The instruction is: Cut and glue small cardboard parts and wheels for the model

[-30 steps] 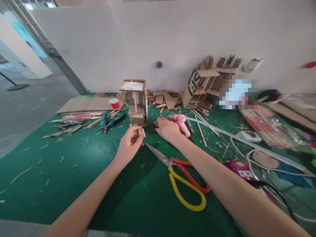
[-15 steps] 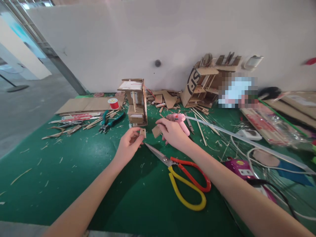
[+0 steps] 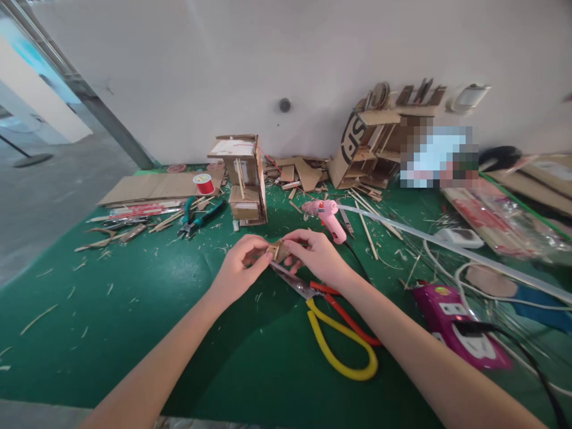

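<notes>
Close together over the green table, my left hand (image 3: 245,265) and my right hand (image 3: 318,256) each pinch a small piece of cardboard. The two cardboard pieces (image 3: 279,250) meet between my fingertips, and their edges are partly hidden by my fingers. Just below lie large scissors (image 3: 300,287) with one red and one yellow handle; my right wrist covers part of the red one. Behind my right hand rests a pink glue gun (image 3: 329,219) with a long clear glue stick in its back. A small cardboard structure (image 3: 245,185) stands beyond my hands.
Teal-handled cutters (image 3: 196,219) and a red thread spool (image 3: 204,184) lie left. A larger cardboard shelf (image 3: 357,149) stands against the wall amid scraps. A purple power strip (image 3: 456,325) with cables sits right. Thin sticks and shavings litter the green table (image 3: 134,316).
My hands have come together. The right hand has moved down and left, bringing its cardboard piece against the one in my left hand. The view has shifted slightly.
</notes>
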Action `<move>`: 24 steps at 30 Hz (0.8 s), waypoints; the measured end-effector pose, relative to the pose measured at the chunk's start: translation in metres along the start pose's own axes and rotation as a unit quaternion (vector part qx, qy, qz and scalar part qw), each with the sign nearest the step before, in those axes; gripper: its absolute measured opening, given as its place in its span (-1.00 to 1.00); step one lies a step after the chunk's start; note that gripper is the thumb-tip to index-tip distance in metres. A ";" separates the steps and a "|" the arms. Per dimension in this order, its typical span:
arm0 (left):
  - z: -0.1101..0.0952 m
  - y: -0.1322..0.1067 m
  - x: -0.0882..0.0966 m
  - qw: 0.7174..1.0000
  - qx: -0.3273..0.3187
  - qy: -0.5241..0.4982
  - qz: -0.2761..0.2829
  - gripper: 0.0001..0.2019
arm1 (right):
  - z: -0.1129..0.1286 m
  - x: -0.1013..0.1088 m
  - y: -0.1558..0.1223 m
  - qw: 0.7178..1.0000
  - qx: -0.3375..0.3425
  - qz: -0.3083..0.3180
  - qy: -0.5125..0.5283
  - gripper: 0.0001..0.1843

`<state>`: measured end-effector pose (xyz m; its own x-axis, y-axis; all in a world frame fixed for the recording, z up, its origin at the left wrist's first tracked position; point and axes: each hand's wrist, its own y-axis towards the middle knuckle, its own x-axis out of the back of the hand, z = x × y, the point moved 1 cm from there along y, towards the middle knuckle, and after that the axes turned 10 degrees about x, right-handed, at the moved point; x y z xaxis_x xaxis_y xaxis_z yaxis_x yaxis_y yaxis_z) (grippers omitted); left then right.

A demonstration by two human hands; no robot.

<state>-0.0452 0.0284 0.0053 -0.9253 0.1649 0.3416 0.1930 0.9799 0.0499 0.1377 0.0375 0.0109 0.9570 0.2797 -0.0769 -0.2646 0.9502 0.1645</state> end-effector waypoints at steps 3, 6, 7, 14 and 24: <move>0.001 0.000 -0.002 1.000 0.004 -0.017 0.017 -0.83 | -0.001 0.000 -0.002 0.999 -0.012 0.002 0.042 -0.82; 0.000 -0.001 -0.003 0.998 0.037 -0.037 0.031 -0.81 | -0.004 0.003 -0.003 0.996 -0.022 0.008 0.085 -0.78; 0.000 -0.002 -0.003 0.998 0.045 -0.042 0.032 -0.80 | -0.006 0.004 -0.004 0.995 -0.023 0.011 0.094 -0.76; 0.001 -0.001 -0.001 0.999 0.007 -0.037 0.007 -0.85 | -0.012 0.006 -0.005 0.996 -0.005 0.028 0.086 -0.81; -0.005 -0.002 0.003 0.998 -0.013 -0.065 0.009 -0.86 | -0.013 0.013 -0.001 0.984 0.145 -0.025 -0.104 -0.92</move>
<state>-0.0472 0.0263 0.0106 -0.9555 0.1975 0.2191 0.2170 0.9737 0.0689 0.1490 0.0425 -0.0034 0.9795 0.1717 0.1052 -0.2007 0.8748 0.4409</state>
